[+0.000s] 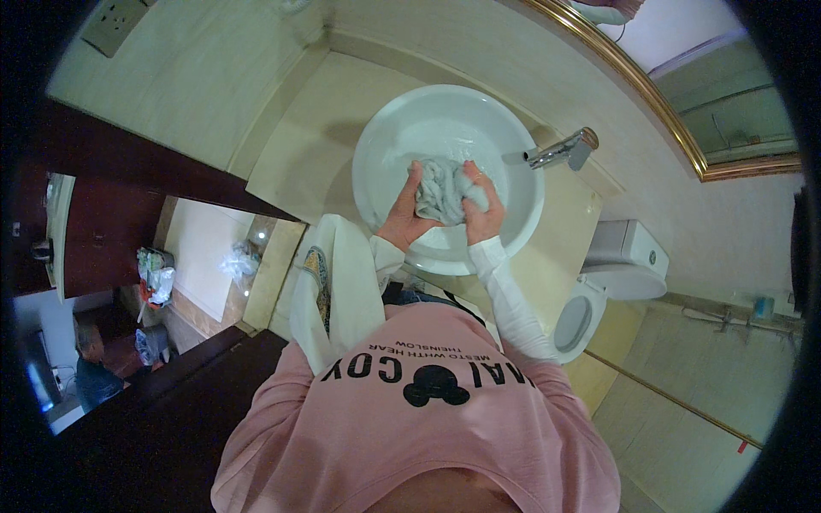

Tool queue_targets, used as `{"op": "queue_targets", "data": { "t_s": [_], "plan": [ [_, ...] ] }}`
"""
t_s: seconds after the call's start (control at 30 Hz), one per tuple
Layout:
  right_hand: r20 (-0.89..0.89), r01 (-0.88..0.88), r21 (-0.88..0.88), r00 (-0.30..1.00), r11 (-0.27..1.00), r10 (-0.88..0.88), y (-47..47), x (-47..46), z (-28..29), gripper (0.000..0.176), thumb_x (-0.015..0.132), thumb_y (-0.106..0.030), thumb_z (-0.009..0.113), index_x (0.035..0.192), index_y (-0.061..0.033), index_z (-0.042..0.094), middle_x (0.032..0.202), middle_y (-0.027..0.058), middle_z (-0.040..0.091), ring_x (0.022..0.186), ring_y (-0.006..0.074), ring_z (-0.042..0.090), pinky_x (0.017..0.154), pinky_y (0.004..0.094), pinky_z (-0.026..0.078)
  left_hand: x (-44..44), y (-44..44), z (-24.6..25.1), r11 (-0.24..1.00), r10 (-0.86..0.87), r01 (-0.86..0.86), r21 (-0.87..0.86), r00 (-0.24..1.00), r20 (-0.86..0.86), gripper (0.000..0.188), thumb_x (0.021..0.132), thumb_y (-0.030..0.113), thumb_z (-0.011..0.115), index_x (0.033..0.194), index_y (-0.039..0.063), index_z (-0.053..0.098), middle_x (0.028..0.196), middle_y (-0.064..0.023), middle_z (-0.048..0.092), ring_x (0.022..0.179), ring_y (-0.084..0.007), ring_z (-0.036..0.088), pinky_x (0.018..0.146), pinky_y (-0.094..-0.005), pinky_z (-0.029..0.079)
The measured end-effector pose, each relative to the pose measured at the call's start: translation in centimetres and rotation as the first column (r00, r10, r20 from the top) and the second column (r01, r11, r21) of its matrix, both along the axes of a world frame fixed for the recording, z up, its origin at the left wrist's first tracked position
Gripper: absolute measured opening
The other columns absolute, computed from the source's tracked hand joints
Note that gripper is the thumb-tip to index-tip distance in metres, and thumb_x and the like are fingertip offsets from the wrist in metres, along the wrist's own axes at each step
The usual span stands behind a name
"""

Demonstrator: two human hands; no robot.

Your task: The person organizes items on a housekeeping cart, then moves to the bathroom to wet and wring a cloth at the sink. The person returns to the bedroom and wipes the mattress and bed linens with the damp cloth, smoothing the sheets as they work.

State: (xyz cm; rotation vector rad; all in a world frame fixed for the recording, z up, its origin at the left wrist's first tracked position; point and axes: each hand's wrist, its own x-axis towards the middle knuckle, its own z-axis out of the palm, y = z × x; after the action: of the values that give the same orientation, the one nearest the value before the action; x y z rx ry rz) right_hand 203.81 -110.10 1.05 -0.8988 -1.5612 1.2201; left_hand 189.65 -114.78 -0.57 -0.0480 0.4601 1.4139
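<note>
A wet, pale grey-green cloth point(439, 195), bunched into a wad, is gripped between my two hands over a round white washbasin point(392, 122). My left hand point(405, 215) holds its left side, thumb pointing up along the edge. On the other side, the fingers of my right hand point(485, 206) wrap round a bulging end of the cloth. Some water glistens on the bowl's inner surface. To the right, a chrome faucet point(561, 151) points its spout over the basin rim; whether water runs from it cannot be told. White fabric with a patterned patch point(346, 263) hangs by my left forearm.
The basin stands on a beige countertop point(288, 154) against the wall. A gold-framed mirror point(641, 102) hangs at upper right. Right of the counter is a white toilet point(580, 314). Through the doorway at left are a person point(96, 372), a bin point(152, 346) and plastic bags point(240, 261).
</note>
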Motion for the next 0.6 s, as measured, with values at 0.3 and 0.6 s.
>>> {"op": "queue_targets", "data": {
  "t_s": [0.3,0.6],
  "plan": [
    [0.565,-0.543,0.61,0.809,0.578,0.164,0.4,1.1,0.8,0.042,0.067,-0.01,0.071,0.109,-0.0144,0.066,0.134,0.006,0.055,0.134,0.0329,0.041,0.108,0.0516,0.033,-1.7,0.6,-2.6,0.992,-0.122,0.12,-0.031,0.99,-0.073,0.056,0.085,0.053,0.065,0.122,0.014,0.054,0.109,-0.0048,0.061,0.094,-0.0181,0.062,0.073,-0.0345,0.057],
    [0.708,-0.712,0.699,0.703,0.075,0.075,1.1,-0.4,-0.1,0.022,0.069,-0.015,0.064,0.09,-0.015,0.064,0.114,0.002,0.062,0.127,0.0276,0.047,0.105,0.0439,0.041,-3.7,1.0,-1.9,0.936,-0.352,0.331,-0.122,0.905,-0.239,0.048,0.085,0.051,0.066,0.112,0.011,0.059,0.095,-0.0037,0.064,0.078,-0.0129,0.064,0.057,-0.0268,0.053]
  ]
}}
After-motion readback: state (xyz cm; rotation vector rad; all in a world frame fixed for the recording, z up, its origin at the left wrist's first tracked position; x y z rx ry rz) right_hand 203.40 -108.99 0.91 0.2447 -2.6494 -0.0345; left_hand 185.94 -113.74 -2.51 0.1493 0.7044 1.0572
